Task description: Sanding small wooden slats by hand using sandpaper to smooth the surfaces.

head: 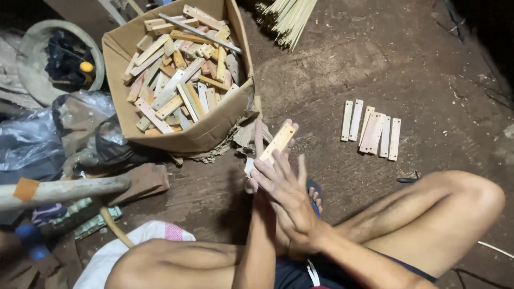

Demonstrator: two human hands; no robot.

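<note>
My left hand (258,143) and my right hand (286,195) are pressed flat together, palm to palm, above my crossed legs. A pale wooden slat (278,142) with small holes is held between them and sticks out past the fingertips. Just behind my hands stands a cardboard box (214,131) heaped with several similar short slats (179,80). On the dirt floor to the right, a row of several slats (372,131) lies side by side.
A bundle of thin pale sticks (286,18) lies at the top. At the left are a round basin (29,75) of dark items, crumpled plastic bags (32,139), a thick wooden handle (64,190) and a white sack (136,238). My sandalled foot (317,197) rests under my hands.
</note>
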